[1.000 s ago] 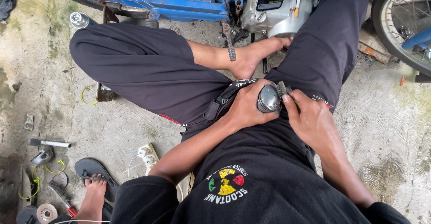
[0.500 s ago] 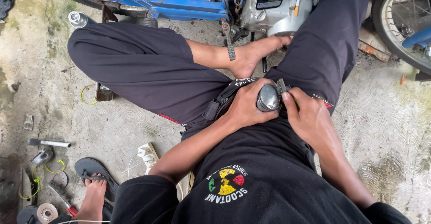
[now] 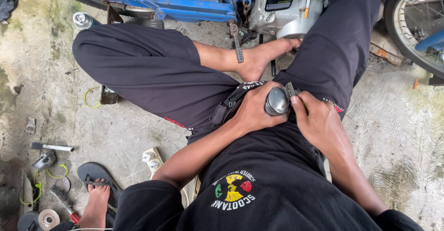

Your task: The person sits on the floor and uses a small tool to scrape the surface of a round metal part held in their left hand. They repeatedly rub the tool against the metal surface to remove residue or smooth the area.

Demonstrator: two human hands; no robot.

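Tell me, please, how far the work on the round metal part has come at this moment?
Done: the round metal part is off the blue motorbike and in the lap. In hand: the left hand grips it, while the right hand presses a small flat tool against its edge. Left: the part is not back on the bike; how clean it is cannot be told.

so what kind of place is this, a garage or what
Most likely an informal motorbike repair spot, on the ground outdoors or in an open shed. A blue motorbike stands close on bare, stained concrete, hand tools lie scattered about, and the left hand holds a round metal part.
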